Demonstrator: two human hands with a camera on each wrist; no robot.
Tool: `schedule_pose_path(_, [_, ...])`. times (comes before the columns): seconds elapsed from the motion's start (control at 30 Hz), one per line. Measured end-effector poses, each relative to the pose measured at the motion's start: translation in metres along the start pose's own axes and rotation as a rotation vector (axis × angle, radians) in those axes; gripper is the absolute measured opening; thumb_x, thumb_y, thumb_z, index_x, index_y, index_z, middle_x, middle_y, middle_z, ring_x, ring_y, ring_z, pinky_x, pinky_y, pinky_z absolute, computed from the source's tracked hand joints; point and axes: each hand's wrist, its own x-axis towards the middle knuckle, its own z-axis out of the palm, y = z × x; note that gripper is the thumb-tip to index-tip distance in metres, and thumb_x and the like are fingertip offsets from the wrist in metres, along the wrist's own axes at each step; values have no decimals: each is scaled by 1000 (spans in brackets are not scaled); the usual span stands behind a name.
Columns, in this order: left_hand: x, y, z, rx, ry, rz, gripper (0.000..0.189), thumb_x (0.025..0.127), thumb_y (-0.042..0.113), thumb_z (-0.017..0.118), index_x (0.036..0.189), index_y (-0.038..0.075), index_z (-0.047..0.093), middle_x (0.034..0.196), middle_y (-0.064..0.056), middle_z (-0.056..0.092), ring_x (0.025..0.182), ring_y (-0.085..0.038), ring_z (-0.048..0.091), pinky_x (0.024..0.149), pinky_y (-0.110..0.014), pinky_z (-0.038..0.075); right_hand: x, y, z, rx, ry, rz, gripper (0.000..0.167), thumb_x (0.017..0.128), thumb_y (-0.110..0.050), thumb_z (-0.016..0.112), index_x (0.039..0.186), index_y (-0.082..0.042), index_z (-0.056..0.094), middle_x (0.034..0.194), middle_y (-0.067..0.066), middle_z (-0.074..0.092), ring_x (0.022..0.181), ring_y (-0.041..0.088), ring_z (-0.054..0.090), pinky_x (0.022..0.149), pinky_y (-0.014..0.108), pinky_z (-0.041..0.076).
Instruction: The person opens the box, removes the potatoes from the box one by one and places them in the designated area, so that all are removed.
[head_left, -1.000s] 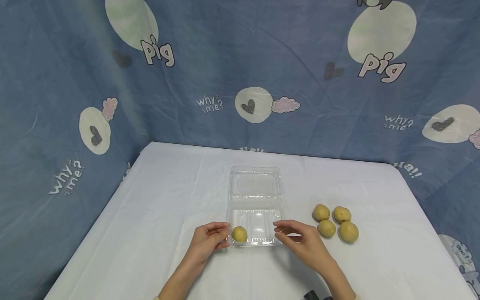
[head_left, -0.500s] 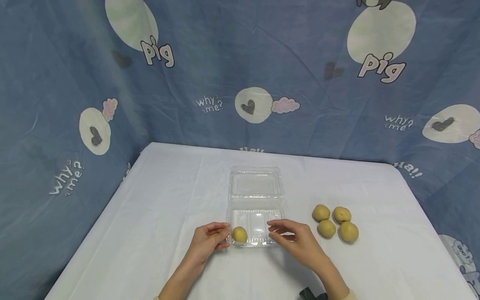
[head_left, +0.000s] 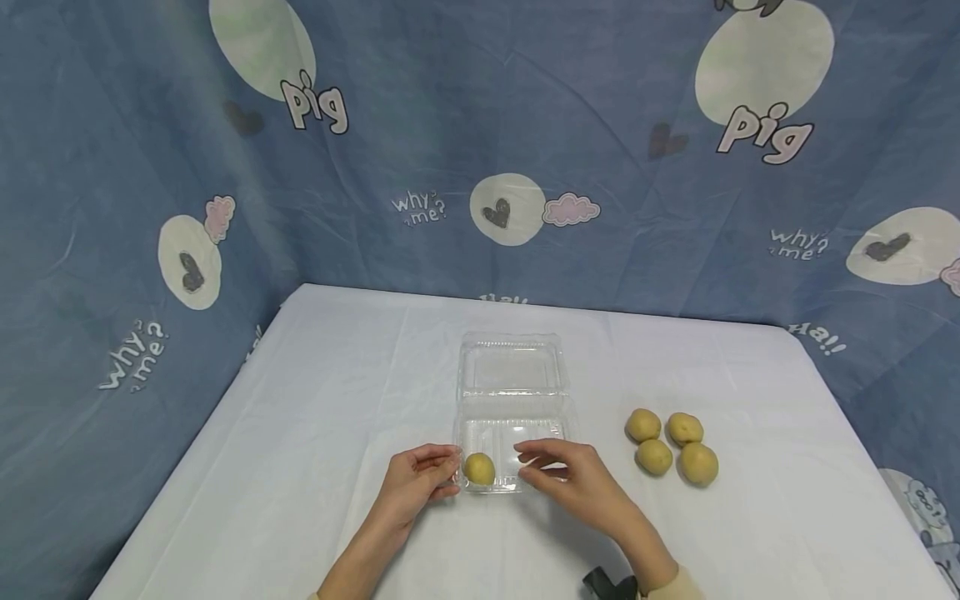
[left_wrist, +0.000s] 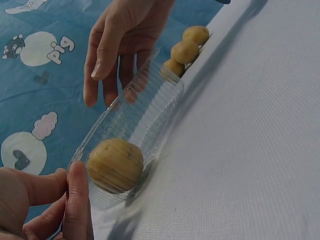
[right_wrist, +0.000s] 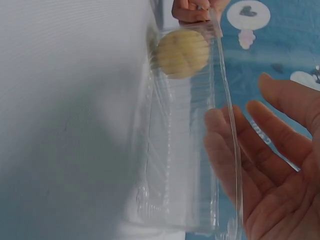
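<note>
In the head view a clear plastic clamshell container lies on the table with its lid folded back. One small yellow potato sits in the container's near left corner. At that corner my left hand pinches the rim between thumb and fingers, as the left wrist view shows too. My right hand hovers over the right part of the tray, holding nothing. Its fingers look loosely bent and apart in the right wrist view, partly behind the clear wall. The potato appears through the plastic in the left wrist view.
Several more potatoes lie grouped on the white tablecloth to the right of the container. A patterned blue curtain hangs behind and at the sides of the table. A black object sits at my right wrist.
My right hand has moved left over the container, closer to the potato inside. My left hand, the container and the potatoes have stayed where they were.
</note>
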Motion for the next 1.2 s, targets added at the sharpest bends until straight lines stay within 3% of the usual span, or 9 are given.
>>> schedule_pose_path(0.43, [1, -1, 0, -1, -5, 4, 31, 90, 4, 70, 114, -13, 61, 97, -12, 65, 77, -16, 64, 71, -28, 62, 17, -2, 11, 11, -99, 1, 30, 93, -16, 69, 119, 1, 66, 117, 13, 67, 97, 25, 67, 85, 29, 58])
schedule_pose_path(0.97, [-1, 0, 0, -14, -17, -5, 32, 90, 5, 70, 115, -12, 61, 100, -13, 65, 78, -17, 64, 72, -28, 62, 33, -1, 22, -109, -171, 5, 37, 93, -24, 70, 121, 0, 66, 116, 13, 67, 95, 22, 68, 82, 27, 58])
schedule_pose_path(1.2, [-2, 1, 0, -11, -18, -5, 33, 90, 6, 71, 116, -12, 61, 100, -12, 65, 78, -16, 64, 72, -28, 62, 37, -1, 26, -110, -202, 18, 39, 93, -25, 69, 122, 1, 65, 118, 11, 67, 95, 20, 68, 80, 23, 57])
